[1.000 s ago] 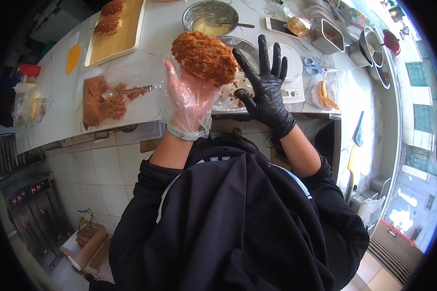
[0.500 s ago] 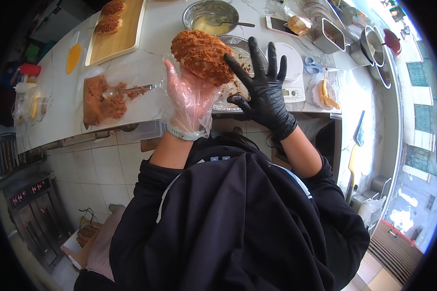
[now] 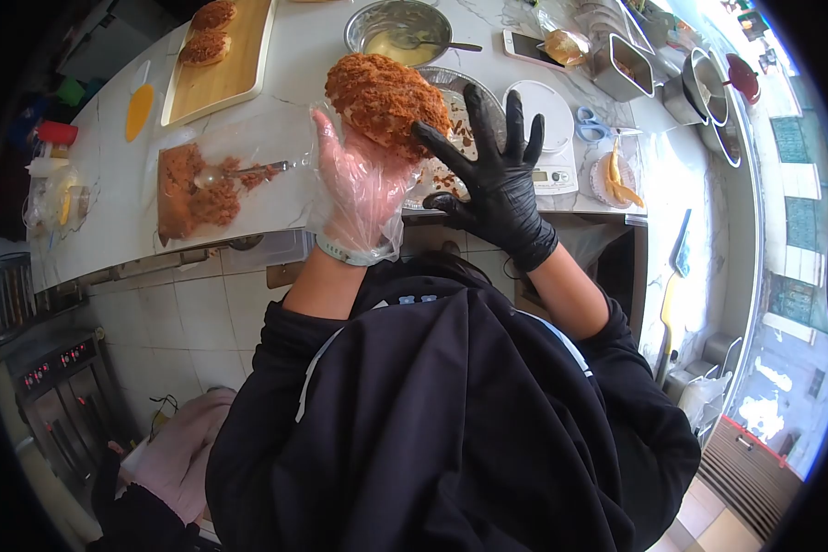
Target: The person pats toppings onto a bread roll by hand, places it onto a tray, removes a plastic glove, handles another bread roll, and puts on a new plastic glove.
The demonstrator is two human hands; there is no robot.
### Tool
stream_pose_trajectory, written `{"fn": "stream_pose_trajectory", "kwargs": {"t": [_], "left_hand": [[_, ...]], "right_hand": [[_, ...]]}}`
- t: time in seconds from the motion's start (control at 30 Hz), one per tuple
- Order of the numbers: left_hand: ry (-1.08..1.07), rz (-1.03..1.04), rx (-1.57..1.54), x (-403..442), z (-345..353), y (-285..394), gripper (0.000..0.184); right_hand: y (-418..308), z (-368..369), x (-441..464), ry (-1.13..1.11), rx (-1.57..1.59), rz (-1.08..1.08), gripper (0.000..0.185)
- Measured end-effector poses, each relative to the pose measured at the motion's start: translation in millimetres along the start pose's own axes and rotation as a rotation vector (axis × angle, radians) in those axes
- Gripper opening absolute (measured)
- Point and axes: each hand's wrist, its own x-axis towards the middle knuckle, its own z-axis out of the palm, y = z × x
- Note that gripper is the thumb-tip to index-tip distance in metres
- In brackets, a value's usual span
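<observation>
A large bun coated in reddish-brown shreds rests on my left hand, which wears a clear plastic glove, palm up beneath it. In a black glove, my right hand has its fingers spread, the index fingertip at the bun's right side. Behind that hand, a foil tray with scattered crumbs is partly hidden. To the left lies a clear bag of brown shreds with a spoon in it.
A metal bowl with a pale spread stands behind the bun. Coated buns sit on a wooden tray at the back left. On the right are a white scale, scissors and a phone. Another person is at the lower left.
My right hand has moved left and down along the bun, and the bun sits slightly higher on my left hand. The other person has come into view at the lower left.
</observation>
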Motion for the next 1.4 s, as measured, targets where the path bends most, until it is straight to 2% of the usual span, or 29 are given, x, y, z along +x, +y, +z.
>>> {"fn": "stream_pose_trajectory", "kwargs": {"t": [0.3,0.43,0.47,0.6,0.8,0.9,1.03,1.13,1.23,1.4], "left_hand": [[0.019,0.010,0.034,0,4,-5,0.075],[0.055,0.023,0.094,-3,7,-3,0.073],[0.036,0.021,0.121,-4,7,-3,0.074],[-0.006,0.041,0.175,-5,5,-2,0.075],[0.002,0.020,0.202,-5,0,-2,0.076],[0.023,-0.015,0.236,-9,6,-3,0.076],[0.031,0.034,0.236,-7,3,-7,0.076],[0.023,0.043,0.225,-10,6,-10,0.076],[0.068,0.057,0.193,-8,7,-10,0.075],[0.059,0.043,0.124,-9,0,-14,0.070]], "right_hand": [[6,7,9,-0.153,-0.061,-0.131,0.072],[1,2,19,0.015,-0.105,-0.117,0.068],[4,4,21,-0.042,-0.132,-0.119,0.068],[2,-3,27,-0.021,-0.067,-0.065,0.069],[-7,-8,35,0.007,-0.073,-0.132,0.070],[-6,6,36,-0.155,-0.070,-0.216,0.070],[-8,3,43,-0.022,-0.066,-0.210,0.070],[-6,4,46,-0.027,-0.065,-0.214,0.067],[-9,-8,52,0.068,-0.026,-0.130,0.065],[-4,0,54,-0.035,-0.093,-0.171,0.067]]}}
